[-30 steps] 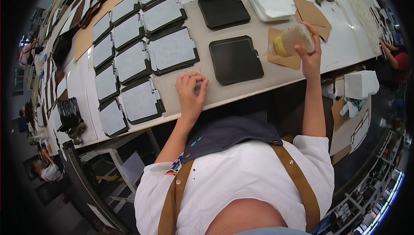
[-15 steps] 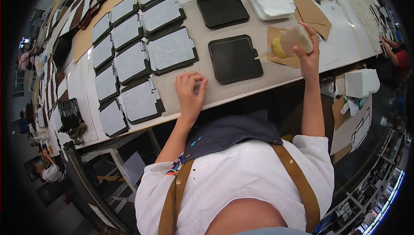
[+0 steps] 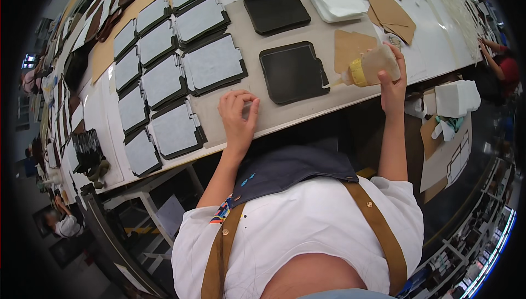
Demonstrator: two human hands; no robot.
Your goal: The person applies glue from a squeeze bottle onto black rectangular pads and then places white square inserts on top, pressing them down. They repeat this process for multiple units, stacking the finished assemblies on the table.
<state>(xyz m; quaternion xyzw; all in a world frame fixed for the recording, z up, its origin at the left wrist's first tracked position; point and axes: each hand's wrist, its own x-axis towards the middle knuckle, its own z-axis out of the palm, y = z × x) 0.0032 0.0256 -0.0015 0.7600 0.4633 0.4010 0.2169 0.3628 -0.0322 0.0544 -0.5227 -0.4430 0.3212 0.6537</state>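
Observation:
My right hand (image 3: 393,88) is wrapped round a translucent squeeze bottle (image 3: 378,64) with yellow tape about its neck. The bottle lies nearly level, its thin nozzle pointing left. That tip is at the lower right edge of a black flat panel (image 3: 290,73), which has rounded corners and a notched right side. A pale line runs along the panel's border. To the panel's left, my left hand (image 3: 238,118) rests at the table, fingers loosely curled, thumb apart, nothing visible in it. Beyond it stand several stacks of black pieces topped with light grey sheets (image 3: 213,60).
Behind the panel lies a black stack (image 3: 276,11), beside white folded sheets (image 3: 337,4). Brown card pieces (image 3: 392,16) lie at the right, another (image 3: 350,47) behind the bottle. The table's front edge (image 3: 307,117) runs before me. Other people work at far left and right.
My right hand has lowered the bottle slightly, bringing it more level, with its nozzle tip lower along the panel's right edge. My left hand keeps its loose curl.

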